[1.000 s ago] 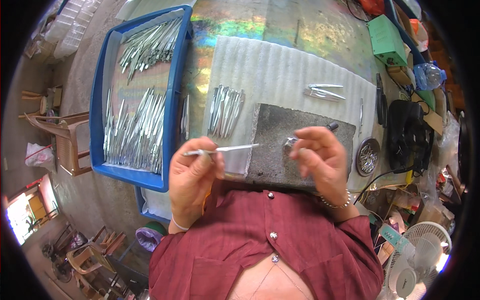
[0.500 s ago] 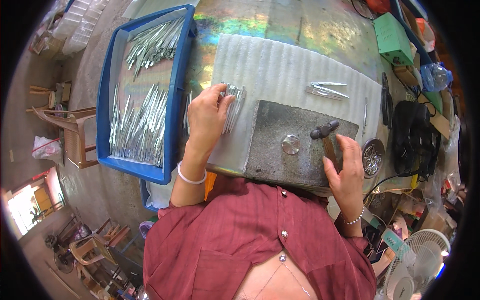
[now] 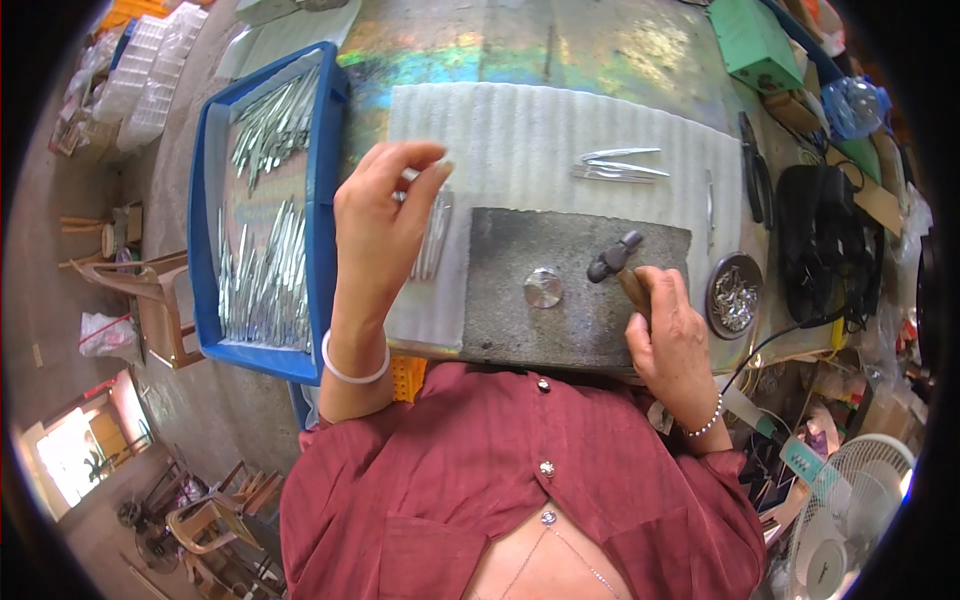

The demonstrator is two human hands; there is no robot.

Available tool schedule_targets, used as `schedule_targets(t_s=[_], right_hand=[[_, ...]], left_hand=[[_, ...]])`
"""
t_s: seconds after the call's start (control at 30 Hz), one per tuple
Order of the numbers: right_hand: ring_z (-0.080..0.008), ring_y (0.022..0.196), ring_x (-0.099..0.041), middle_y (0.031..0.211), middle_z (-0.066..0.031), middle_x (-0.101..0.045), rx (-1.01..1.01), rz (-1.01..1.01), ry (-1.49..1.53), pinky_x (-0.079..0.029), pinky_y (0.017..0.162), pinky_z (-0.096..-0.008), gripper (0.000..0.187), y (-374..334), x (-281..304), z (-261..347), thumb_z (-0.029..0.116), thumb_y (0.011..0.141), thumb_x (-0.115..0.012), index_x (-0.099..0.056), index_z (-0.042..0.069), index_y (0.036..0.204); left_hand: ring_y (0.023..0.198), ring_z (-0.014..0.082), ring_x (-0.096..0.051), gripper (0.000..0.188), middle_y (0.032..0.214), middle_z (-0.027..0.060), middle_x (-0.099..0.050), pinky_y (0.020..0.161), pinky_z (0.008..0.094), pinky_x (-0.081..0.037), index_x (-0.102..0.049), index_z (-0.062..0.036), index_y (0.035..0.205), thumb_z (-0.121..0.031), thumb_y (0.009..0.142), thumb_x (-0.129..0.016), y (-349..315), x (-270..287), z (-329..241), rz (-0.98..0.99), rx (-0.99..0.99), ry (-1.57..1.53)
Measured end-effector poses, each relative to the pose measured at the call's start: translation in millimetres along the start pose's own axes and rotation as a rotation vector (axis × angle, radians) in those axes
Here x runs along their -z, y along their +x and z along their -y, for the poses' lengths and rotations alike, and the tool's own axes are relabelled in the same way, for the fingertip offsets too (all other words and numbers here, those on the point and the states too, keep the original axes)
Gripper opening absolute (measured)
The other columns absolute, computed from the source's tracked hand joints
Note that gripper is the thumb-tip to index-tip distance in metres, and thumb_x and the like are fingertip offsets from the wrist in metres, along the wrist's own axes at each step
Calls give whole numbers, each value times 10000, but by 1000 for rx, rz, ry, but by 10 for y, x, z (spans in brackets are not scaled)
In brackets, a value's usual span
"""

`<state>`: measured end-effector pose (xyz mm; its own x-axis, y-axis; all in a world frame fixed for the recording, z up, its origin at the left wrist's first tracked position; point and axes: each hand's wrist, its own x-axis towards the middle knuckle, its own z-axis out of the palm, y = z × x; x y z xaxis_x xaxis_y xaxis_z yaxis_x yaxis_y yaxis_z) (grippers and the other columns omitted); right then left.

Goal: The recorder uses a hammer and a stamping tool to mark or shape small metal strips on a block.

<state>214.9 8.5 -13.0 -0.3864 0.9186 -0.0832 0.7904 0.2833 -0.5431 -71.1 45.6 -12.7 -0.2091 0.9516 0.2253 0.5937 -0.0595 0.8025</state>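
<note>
A: What is the left hand (image 3: 385,205) doing?
B: Its thumb and fingers are pinched together around a silvery piece (image 3: 408,174), mostly hidden, so I can't tell its full shape. The hand is just above a row of slim metal strips (image 3: 433,240) on the white foam sheet (image 3: 500,135).

A: And the right hand (image 3: 668,335)?
B: Closed on the wooden handle of a hammer (image 3: 612,260). The hammer's dark head is over the grey slab (image 3: 505,255); whether they touch, I can't tell.

A: Anything else on that slab?
B: A shiny round metal block (image 3: 543,287), left of the hammer and apart from it.

A: What's around them on the worktop (image 3: 450,50)?
B: On the left, a blue tray (image 3: 322,200) with two bunches of metal strips. Beyond the slab, a few more slim pieces (image 3: 620,167) are on the foam. To the right, a round dark dish (image 3: 713,297) holds small shiny bits (image 3: 736,303), with black-handled pliers (image 3: 757,175) farther back.
</note>
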Motion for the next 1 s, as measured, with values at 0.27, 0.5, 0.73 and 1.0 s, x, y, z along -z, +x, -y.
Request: schedule_targets(t_s=[0.27, 0.5, 0.73, 1.0], right_hand=[[-326, 832, -592, 937, -183, -560, 42, -119, 395, -474, 737, -346, 348, -225, -6, -145, 8, 804, -551, -487, -11, 1146], [-125, 663, -550, 826, -73, -595, -279, -464, 507, -442, 605, -273, 215, -492, 278, -654, 33, 888, -484, -527, 13, 1097], [-245, 801, -627, 907, -156, -615, -481, -424, 186, -473, 696, -338, 235, -343, 335, -1225, 99, 784, -630, -599, -16, 986], [-386, 787, -598, 830, -214, -608, -505, -250, -243, -470, 696, -420, 228, -205, 283, -1388, 178, 787, -623, -590, -10, 912]], left_hand=[[817, 277, -612, 235, 898, 140, -634, 738, 376, -479, -644, -16, 895, -214, 770, -669, 841, -1475, -42, 476, -295, 196], [798, 343, -590, 176, 770, 189, -603, 719, 428, -466, -594, -6, 786, -180, 761, -596, 972, -1645, 127, 733, -406, 432], [628, 55, -520, 47, 700, 14, -548, 561, 214, -426, -562, -7, 845, -23, 814, -594, 467, -498, -253, 258, -24, -142], [746, 56, -510, 144, 839, -8, -529, 664, 200, -432, -534, -16, 979, 24, 840, -529, -413, 190, -244, 267, 314, -620]])
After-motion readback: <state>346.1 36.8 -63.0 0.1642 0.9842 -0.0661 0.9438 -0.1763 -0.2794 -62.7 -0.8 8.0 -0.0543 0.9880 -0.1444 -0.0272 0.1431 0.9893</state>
